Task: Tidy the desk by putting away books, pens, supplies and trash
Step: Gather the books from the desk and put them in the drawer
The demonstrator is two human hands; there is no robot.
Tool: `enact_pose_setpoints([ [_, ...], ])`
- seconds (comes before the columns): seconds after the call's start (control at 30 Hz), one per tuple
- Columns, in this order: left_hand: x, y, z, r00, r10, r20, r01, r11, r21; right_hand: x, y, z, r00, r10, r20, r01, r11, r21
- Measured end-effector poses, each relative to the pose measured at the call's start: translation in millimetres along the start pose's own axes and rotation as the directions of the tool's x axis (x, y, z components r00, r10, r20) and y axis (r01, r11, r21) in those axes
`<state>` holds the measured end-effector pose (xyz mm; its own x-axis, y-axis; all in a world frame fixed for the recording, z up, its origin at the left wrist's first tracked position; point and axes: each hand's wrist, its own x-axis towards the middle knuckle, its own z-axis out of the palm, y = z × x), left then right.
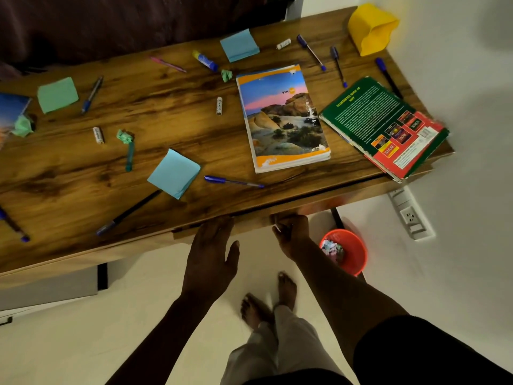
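On the wooden desk lie a landscape-cover notebook, a green and red book overhanging the right front corner, blue sticky pads, a green pad, several pens such as a blue one, a glue stick and crumpled green paper. My left hand reaches up with straight fingers touching the drawer front under the desk's edge. My right hand curls its fingers round the lower edge of that drawer front.
A yellow pen holder stands at the desk's far right corner. On the floor to the right sits an orange bin holding crumpled paper. A wall socket strip is beside it. My bare feet stand below the desk.
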<state>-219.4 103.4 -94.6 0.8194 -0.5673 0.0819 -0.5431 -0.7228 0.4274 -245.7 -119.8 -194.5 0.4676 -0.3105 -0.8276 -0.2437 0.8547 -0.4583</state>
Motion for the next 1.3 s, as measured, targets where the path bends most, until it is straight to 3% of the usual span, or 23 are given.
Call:
enact_pose_setpoints([
  [0.3,-5,14,7,0.997,-0.013,0.079,0.016,0.999,-0.034,-33,23,-48,1.0,-0.012,-0.019,0.009,0.992,-0.125],
  [0.4,-14,16,7,0.995,-0.039,0.089,0.047,0.995,-0.086,-53,27,-65,0.987,-0.143,-0.079,0.099,0.908,-0.406],
  [0.43,-16,17,8,0.995,-0.046,0.086,0.055,0.993,-0.107,-62,27,-71,0.96,-0.253,-0.12,0.149,0.824,-0.546],
  [0.5,-21,21,7,0.994,-0.061,0.093,0.074,0.986,-0.15,-96,22,-80,0.822,-0.541,-0.177,0.289,0.664,-0.689],
  [0.53,-23,22,7,0.993,-0.064,0.098,0.079,0.984,-0.157,-115,19,-81,0.732,-0.666,-0.14,0.39,0.579,-0.716],
  [0.6,-28,26,6,0.991,-0.067,0.112,0.084,0.985,-0.151,-150,10,-82,0.57,-0.818,0.071,0.565,0.329,-0.757],
  [0.7,-35,32,2,0.987,-0.078,0.141,0.101,0.982,-0.161,-168,-8,-88,0.33,-0.813,0.481,0.644,-0.178,-0.744],
  [0.77,-44,37,-1,0.987,-0.078,0.14,0.102,0.98,-0.173,-168,-22,-90,0.284,-0.711,0.643,0.608,-0.384,-0.694],
  [0.83,-54,44,-2,0.988,-0.089,0.127,0.113,0.974,-0.198,-163,-31,-95,0.308,-0.628,0.714,0.567,-0.482,-0.668],
  [0.97,-72,57,-2,0.975,-0.17,0.143,0.206,0.935,-0.289,-151,-29,-120,0.352,-0.546,0.76,0.523,-0.559,-0.644],
  [1.1,-91,67,0,0.966,-0.212,0.147,0.247,0.924,-0.292,-161,-21,-140,0.356,-0.538,0.764,0.502,-0.579,-0.642],
  [1.3,-120,84,1,0.953,-0.249,0.171,0.287,0.921,-0.264,-178,-12,-161,0.429,-0.497,0.754,0.468,-0.592,-0.656],
])
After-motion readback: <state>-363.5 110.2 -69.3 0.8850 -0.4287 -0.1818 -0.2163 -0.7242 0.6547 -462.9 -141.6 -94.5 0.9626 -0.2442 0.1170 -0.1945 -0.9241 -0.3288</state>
